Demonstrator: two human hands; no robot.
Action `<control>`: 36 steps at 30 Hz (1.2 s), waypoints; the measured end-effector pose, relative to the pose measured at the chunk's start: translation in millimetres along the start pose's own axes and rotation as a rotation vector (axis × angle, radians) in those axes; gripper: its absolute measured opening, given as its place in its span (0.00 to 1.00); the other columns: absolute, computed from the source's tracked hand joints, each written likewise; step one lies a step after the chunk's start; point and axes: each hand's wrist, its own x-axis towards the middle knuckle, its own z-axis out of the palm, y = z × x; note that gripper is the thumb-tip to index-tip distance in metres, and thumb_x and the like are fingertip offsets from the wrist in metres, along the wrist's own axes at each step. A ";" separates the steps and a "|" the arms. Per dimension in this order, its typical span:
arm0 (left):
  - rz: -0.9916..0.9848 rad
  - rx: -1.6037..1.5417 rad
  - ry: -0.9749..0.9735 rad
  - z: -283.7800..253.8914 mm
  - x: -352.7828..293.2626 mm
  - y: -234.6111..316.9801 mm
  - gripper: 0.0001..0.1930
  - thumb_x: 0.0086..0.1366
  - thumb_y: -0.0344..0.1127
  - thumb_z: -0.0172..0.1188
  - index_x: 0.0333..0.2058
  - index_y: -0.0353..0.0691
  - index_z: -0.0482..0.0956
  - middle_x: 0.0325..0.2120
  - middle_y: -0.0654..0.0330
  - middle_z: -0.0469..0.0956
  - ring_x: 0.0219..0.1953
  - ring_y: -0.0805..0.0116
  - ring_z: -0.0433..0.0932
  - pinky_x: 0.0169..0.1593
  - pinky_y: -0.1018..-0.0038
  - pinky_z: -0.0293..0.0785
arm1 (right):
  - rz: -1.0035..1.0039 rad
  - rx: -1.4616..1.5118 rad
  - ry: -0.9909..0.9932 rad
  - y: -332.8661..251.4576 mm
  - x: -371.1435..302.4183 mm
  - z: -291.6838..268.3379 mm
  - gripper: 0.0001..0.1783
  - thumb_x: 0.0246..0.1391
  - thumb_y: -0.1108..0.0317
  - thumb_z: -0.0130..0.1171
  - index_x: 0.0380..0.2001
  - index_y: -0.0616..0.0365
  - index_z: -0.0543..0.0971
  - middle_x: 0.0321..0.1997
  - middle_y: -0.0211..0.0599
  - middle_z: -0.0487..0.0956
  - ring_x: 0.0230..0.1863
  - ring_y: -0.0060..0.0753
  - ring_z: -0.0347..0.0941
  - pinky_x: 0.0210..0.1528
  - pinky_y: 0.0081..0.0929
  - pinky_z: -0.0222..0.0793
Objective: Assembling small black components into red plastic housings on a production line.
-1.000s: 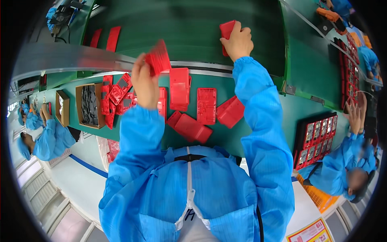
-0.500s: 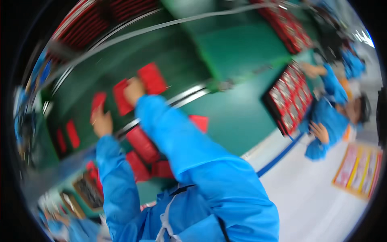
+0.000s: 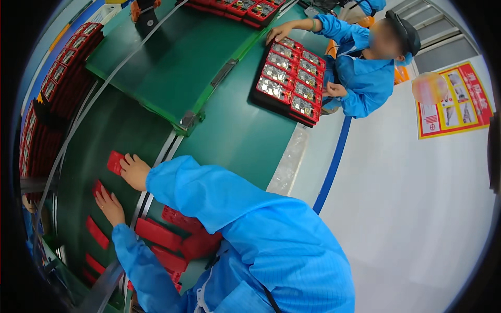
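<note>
Green bench (image 3: 235, 151): running alongside a darker belt (image 3: 128, 117), with a metal rail (image 3: 168, 147) lying between them and marking off one surface from the other.
Right hand (image 3: 134, 172): resting beyond the rail, its partly bent fingers touching the nearer end of a red plastic part (image 3: 115, 163) on the belt; the hold is probably light, since the belt seems to be bearing the weight.
Left hand (image 3: 110, 209): lying flatter over a second red part (image 3: 97, 187), also on the belt, the fingers fairly straight and a little apart, perhaps lining the part up.
Grip: spreading only modestly on the right and more loosely on the left; the fingers are hiding the undersides and no thumb is showing clearly, so I cannot tell whether either part is being pinched or merely touched.
Belt row: other red parts (image 3: 97, 232) are lying below the left hand in the view, spaced apart, presumably so none is overlapping its neighbour.
Bench pile: loose red housings (image 3: 158, 233) are overlapping between rail and body, seemingly for easy reach; the right sleeve (image 3: 209, 193) is covering some.
Neighbour's tray (image 3: 282, 110): sitting aslant, holding red-framed boards (image 3: 284, 61) in rows; a co-worker's hand (image 3: 279, 32) is resting at its far corner, perhaps steadying it.
</note>
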 end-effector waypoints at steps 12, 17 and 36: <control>-0.245 -0.495 -0.166 -112.2 -131.6 172.7 0.28 0.57 0.45 0.62 0.52 0.36 0.69 0.54 0.41 0.64 0.57 0.40 0.61 0.59 0.57 0.58 | 0.422 -0.023 -0.026 64.6 -234.7 -132.0 0.43 0.41 0.50 0.65 0.57 0.62 0.62 0.58 0.58 0.62 0.56 0.60 0.60 0.52 0.50 0.61; -0.310 -0.280 -0.205 -110.4 -171.1 215.9 0.31 0.55 0.50 0.61 0.54 0.41 0.68 0.60 0.44 0.55 0.62 0.40 0.52 0.60 0.46 0.50 | 0.359 -0.053 -0.151 18.1 -251.3 -78.2 0.46 0.37 0.50 0.66 0.59 0.58 0.61 0.60 0.56 0.59 0.59 0.58 0.56 0.50 0.52 0.58; -0.694 -0.294 -0.283 -111.4 -152.0 225.2 0.42 0.47 0.37 0.67 0.61 0.41 0.55 0.57 0.41 0.57 0.54 0.40 0.62 0.56 0.58 0.64 | 0.181 0.646 -0.173 95.4 -13.8 -62.7 0.29 0.46 0.62 0.57 0.54 0.60 0.70 0.44 0.46 0.75 0.43 0.46 0.72 0.46 0.35 0.69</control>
